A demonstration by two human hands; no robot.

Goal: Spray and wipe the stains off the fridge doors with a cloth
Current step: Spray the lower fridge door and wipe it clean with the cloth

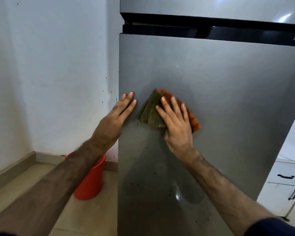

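Observation:
The grey lower fridge door (211, 79) fills the middle of the head view, with small dark specks low on it. My right hand (176, 123) presses an orange and olive cloth (150, 113) flat against the door with straight fingers. My left hand (116, 118) rests open on the door's left edge, fingers straight, just left of the cloth. The upper fridge door (203, 5) shows at the top, above a black handle band. No spray bottle is in view.
A red bucket (90, 181) stands on the tiled floor left of the fridge, by the white wall (49, 65), which carries dark specks near the fridge. White cabinet drawers with black handles (286, 181) stand at the right.

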